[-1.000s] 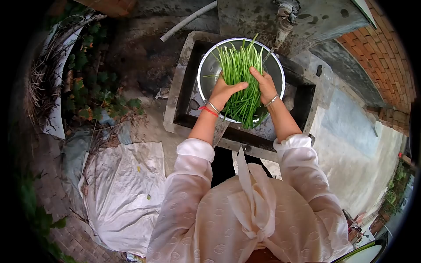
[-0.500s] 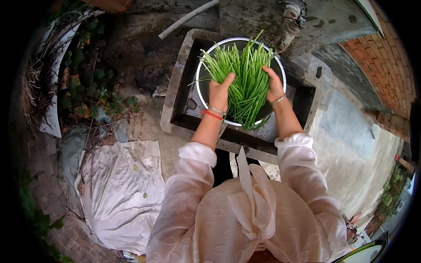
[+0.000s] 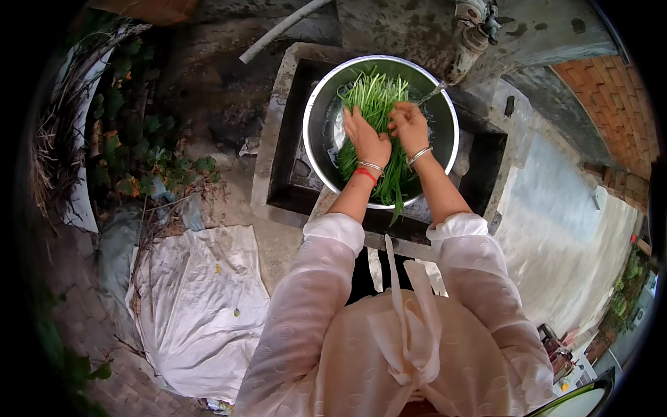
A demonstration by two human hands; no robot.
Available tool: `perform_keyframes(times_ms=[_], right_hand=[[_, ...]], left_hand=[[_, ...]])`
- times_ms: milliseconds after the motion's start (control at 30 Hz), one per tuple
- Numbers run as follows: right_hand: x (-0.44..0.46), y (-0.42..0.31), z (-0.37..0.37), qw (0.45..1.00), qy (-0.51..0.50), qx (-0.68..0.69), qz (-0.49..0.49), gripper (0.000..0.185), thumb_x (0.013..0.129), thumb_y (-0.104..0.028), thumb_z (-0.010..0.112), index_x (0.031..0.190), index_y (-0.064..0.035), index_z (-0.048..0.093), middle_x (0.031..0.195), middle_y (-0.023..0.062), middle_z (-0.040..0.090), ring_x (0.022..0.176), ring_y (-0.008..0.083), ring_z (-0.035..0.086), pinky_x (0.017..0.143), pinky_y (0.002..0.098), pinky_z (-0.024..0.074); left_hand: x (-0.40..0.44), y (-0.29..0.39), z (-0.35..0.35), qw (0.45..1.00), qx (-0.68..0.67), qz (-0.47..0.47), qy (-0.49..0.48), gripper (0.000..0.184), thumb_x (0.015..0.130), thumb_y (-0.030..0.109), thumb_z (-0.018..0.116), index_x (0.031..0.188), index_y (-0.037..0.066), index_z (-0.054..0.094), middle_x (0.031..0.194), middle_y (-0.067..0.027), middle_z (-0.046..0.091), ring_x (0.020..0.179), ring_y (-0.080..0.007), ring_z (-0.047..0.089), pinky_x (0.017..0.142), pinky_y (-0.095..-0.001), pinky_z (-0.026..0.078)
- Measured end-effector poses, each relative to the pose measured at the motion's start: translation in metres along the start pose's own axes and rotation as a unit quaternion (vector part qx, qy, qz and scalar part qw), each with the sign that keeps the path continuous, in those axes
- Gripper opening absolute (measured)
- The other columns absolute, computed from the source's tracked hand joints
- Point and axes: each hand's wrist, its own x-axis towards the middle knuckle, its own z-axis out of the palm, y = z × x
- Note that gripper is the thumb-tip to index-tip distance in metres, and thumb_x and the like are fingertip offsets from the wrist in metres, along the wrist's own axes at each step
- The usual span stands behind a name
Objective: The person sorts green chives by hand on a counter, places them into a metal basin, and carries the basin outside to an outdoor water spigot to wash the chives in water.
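Observation:
Long green stalks lie in a round metal basin, and some of their ends hang over its near rim. My left hand rests on the left part of the stalks, its fingers stretched out and pointing away from me. My right hand is at the right side of the bunch with its fingers bent together; what they pinch, if anything, is too small to tell. A thin stream of water runs from the tap into the basin, just beyond my right hand.
The basin sits in a concrete sink. A pale pipe lies behind it to the left. White sheeting covers ground at the lower left, near leafy plants. A brick wall stands at the right.
The stalks, held up between both hands before, are now lower in the basin. My left hand has opened and moved right; my right hand has moved left, its fingers drawn together.

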Motion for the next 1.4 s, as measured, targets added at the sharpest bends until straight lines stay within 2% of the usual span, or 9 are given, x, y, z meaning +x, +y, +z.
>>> perform_keyframes(times_ms=[167, 333, 467, 600, 767, 833, 1167, 1267, 1400], right_hand=[[0.031, 0.056, 0.016, 0.968, 0.043, -0.213, -0.126, 0.042, 0.071, -0.024, 0.074, 0.097, 0.0038, 0.055, 0.085, 0.0108, 0.059, 0.068, 0.0189, 0.058, 0.060, 0.0316, 0.0486], [0.027, 0.040, 0.003, 0.992, -0.062, 0.071, 0.079, 0.021, 0.073, -0.004, 0.069, 0.088, 0.0004, 0.055, 0.070, 0.0035, 0.056, 0.058, 0.0108, 0.054, 0.049, 0.0219, 0.0449], [0.027, 0.038, -0.008, 0.987, -0.081, 0.047, 0.131, 0.027, 0.074, -0.004, 0.067, 0.096, 0.0016, 0.053, 0.078, 0.0063, 0.057, 0.061, 0.0132, 0.056, 0.054, 0.0251, 0.0483], [0.044, 0.047, -0.013, 0.975, 0.129, -0.103, -0.149, 0.025, 0.078, -0.009, 0.066, 0.098, 0.0020, 0.055, 0.080, 0.0069, 0.058, 0.067, 0.0143, 0.058, 0.061, 0.0264, 0.0482], [0.036, 0.024, -0.004, 0.999, -0.023, 0.028, -0.019, 0.026, 0.077, -0.015, 0.068, 0.095, 0.0030, 0.061, 0.078, 0.0064, 0.062, 0.068, 0.0128, 0.056, 0.060, 0.0268, 0.0461], [0.037, 0.037, 0.001, 0.996, -0.039, -0.051, -0.061, 0.027, 0.077, -0.015, 0.069, 0.096, 0.0036, 0.061, 0.079, 0.0051, 0.062, 0.067, 0.0114, 0.056, 0.058, 0.0251, 0.0451], [0.021, 0.028, -0.011, 0.985, -0.021, 0.143, 0.093, 0.024, 0.076, -0.008, 0.068, 0.095, 0.0009, 0.056, 0.087, 0.0044, 0.059, 0.071, 0.0118, 0.055, 0.059, 0.0256, 0.0433], [0.020, 0.034, -0.009, 0.997, 0.043, 0.055, 0.029, 0.032, 0.075, -0.007, 0.067, 0.102, 0.0002, 0.053, 0.098, 0.0077, 0.055, 0.072, 0.0147, 0.055, 0.060, 0.0273, 0.0437], [0.008, 0.009, -0.018, 0.897, 0.153, -0.286, -0.300, 0.025, 0.071, -0.009, 0.070, 0.093, -0.0027, 0.060, 0.095, 0.0124, 0.054, 0.069, 0.0196, 0.056, 0.060, 0.0293, 0.0461]], left_hand=[[0.010, -0.022, 0.009, 0.960, -0.225, -0.152, 0.074, 0.050, 0.070, -0.003, 0.056, 0.114, -0.006, 0.034, 0.114, -0.0177, 0.032, 0.101, -0.0264, 0.040, 0.089, -0.0365, 0.036], [0.031, -0.029, 0.005, 0.988, -0.061, -0.141, 0.025, 0.057, 0.068, 0.013, 0.072, 0.111, -0.007, 0.042, 0.114, -0.0205, 0.045, 0.102, -0.0267, 0.049, 0.087, -0.0340, 0.040], [0.045, -0.040, 0.017, 0.975, -0.054, -0.210, -0.058, 0.064, 0.057, 0.020, 0.083, 0.104, -0.007, 0.050, 0.098, -0.0198, 0.061, 0.089, -0.0280, 0.060, 0.078, -0.0339, 0.047], [0.037, -0.045, 0.024, 0.948, -0.229, -0.201, -0.087, 0.046, 0.063, 0.005, 0.077, 0.102, -0.004, 0.054, 0.095, -0.0133, 0.063, 0.081, -0.0232, 0.062, 0.073, -0.0318, 0.050], [0.029, -0.035, 0.009, 0.795, -0.514, -0.288, -0.144, 0.035, 0.071, -0.006, 0.067, 0.105, -0.001, 0.058, 0.094, -0.0091, 0.064, 0.079, -0.0181, 0.062, 0.069, -0.0309, 0.051], [0.031, -0.031, 0.002, 0.775, -0.531, -0.303, -0.162, 0.033, 0.073, -0.004, 0.066, 0.106, 0.001, 0.058, 0.096, -0.0085, 0.063, 0.082, -0.0175, 0.062, 0.071, -0.0302, 0.050], [0.035, -0.044, -0.003, 0.659, -0.614, -0.397, -0.176, 0.033, 0.076, 0.017, 0.066, 0.106, 0.004, 0.058, 0.098, -0.0064, 0.063, 0.090, -0.0212, 0.059, 0.081, -0.0345, 0.046], [0.031, -0.042, -0.003, 0.697, -0.599, -0.357, -0.166, 0.031, 0.079, 0.013, 0.065, 0.108, 0.004, 0.058, 0.099, -0.0066, 0.063, 0.090, -0.0204, 0.059, 0.081, -0.0334, 0.047], [0.025, -0.031, -0.004, 0.733, -0.588, -0.303, -0.156, 0.028, 0.080, 0.007, 0.063, 0.108, 0.004, 0.058, 0.099, -0.0058, 0.063, 0.090, -0.0178, 0.059, 0.080, -0.0309, 0.047]])
